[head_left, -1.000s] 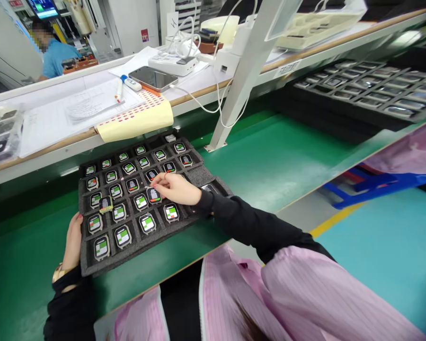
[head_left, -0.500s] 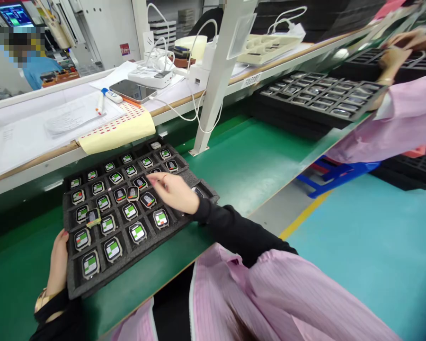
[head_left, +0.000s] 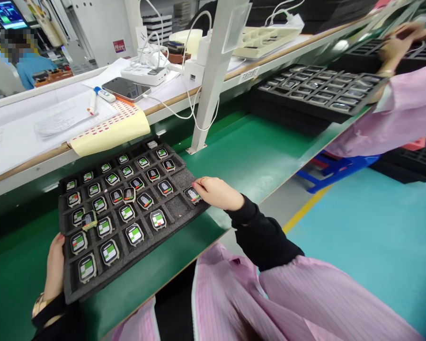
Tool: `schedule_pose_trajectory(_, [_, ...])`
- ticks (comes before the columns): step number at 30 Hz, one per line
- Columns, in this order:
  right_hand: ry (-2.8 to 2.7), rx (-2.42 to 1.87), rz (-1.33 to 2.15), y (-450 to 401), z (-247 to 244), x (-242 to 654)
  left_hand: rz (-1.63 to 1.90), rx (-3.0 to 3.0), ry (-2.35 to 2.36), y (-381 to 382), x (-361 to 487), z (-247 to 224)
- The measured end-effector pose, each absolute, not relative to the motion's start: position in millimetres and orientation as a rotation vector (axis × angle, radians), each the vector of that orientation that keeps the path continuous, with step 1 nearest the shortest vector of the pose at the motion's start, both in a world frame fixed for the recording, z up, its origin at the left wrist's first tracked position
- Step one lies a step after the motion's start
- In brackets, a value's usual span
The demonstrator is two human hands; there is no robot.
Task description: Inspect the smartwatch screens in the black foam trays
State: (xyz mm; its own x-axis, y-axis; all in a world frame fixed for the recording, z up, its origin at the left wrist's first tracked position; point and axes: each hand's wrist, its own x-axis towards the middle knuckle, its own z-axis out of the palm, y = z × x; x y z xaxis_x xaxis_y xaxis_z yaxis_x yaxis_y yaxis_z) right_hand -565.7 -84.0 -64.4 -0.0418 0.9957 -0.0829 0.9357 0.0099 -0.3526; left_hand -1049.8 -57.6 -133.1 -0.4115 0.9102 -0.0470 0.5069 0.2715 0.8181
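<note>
Rightward along the tray [head_left: 182, 179], the right hand [head_left: 216, 192] had moved from the middle columns to the end column, uncovering a screen-up watch [head_left: 165, 187] that it had hidden half a second earlier. Largest of all, the green bench [head_left: 248, 147] ran beneath a white-edged shelf [head_left: 234, 86], where a phone [head_left: 126, 88] lay behind a yellow sheet [head_left: 113, 137] drooping over the edge. On the bench, below that sheet, sat the dark tray, its compartments holding rows of watches, many with green and white screens. Against its left rim rested fingertips of the left hand [head_left: 55, 260]; how firmly they gripped could not be told. At the end column, the right hand's fingertips were bunched together at the upper edge of another watch [head_left: 191, 194]; whether they pinched or only touched it was unclear. Smallest came a yellow-edged watch [head_left: 89, 220], tilted over a divider.
</note>
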Motion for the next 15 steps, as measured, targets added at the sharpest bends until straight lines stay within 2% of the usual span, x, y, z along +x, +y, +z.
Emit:
schedule_pose_trajectory(9, [-2.103,-1.769,0.762,-87,-66,-544,1.064,1.107,2.016,-60,-1038,-123])
schedule_pose_trajectory(15, [-2.027,-1.807,0.755,-86,-61,-543,1.067,1.094,2.011,-59,-1038,-122])
